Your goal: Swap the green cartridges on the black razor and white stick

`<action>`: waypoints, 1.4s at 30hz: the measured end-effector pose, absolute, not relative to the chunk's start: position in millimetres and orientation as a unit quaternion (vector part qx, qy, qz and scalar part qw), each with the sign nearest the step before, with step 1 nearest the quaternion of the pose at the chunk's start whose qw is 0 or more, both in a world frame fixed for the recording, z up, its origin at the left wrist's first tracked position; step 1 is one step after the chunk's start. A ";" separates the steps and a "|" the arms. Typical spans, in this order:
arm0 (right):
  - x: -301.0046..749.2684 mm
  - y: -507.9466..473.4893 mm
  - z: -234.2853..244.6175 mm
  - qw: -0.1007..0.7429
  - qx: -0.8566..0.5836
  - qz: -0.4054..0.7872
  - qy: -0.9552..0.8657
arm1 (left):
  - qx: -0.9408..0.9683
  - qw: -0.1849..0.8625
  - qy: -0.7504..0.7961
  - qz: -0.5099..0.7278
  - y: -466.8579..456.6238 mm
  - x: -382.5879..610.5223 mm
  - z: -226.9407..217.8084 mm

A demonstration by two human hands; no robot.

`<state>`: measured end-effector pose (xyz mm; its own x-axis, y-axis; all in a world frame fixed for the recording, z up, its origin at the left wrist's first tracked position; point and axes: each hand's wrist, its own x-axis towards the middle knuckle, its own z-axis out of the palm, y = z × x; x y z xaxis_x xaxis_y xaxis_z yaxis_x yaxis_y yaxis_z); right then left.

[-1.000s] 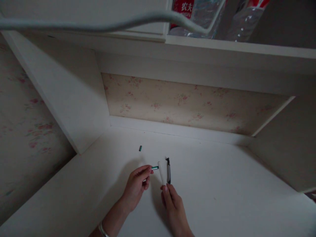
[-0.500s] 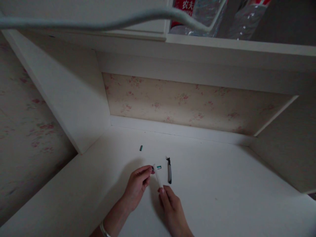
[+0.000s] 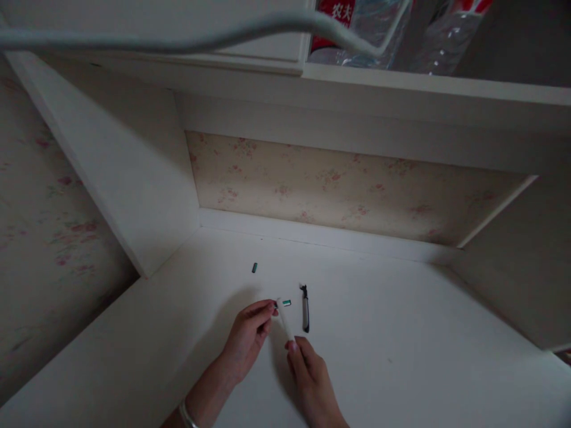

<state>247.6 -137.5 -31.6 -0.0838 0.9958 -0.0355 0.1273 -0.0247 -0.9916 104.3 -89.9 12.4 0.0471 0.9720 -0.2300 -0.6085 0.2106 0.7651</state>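
My right hand (image 3: 310, 371) is closed around the lower end of a slim white razor handle (image 3: 285, 321), which slants up and to the left. With thumb and fingertips, my left hand (image 3: 250, 333) pinches a small dark razor head (image 3: 275, 305) at the handle's upper end. Whether the two are joined or only touching I cannot tell. Just right of the handle's tip lies a teal and black razor cartridge (image 3: 286, 303) on the white desk (image 3: 401, 315). Another such cartridge (image 3: 254, 267) rests farther back. A grey and black razor handle (image 3: 306, 309) lies to the right of them.
A white side panel (image 3: 120, 160) bounds the desk on the left. Overhead runs a shelf (image 3: 423, 83) with plastic bottles (image 3: 379, 30). A pale curved bar (image 3: 178, 44) crosses the top of the view. Flowered wallpaper (image 3: 312, 184) covers the back.
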 end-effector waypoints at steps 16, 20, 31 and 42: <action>249.0 -138.1 -26.5 0.442 -0.546 0.460 -0.543 | 0.262 0.668 0.369 0.590 -91.1 103.5 10.0; 247.7 -139.8 -25.6 0.415 -0.526 0.468 -0.576 | 0.275 0.645 0.388 0.599 -91.2 104.5 7.6; 248.0 -139.7 -29.9 0.409 -0.511 0.464 -0.597 | 0.297 0.624 0.394 0.606 -92.7 104.6 6.6; 249.7 -139.9 -27.4 0.401 -0.512 0.465 -0.602 | 0.313 0.616 0.391 0.607 -92.9 104.7 5.1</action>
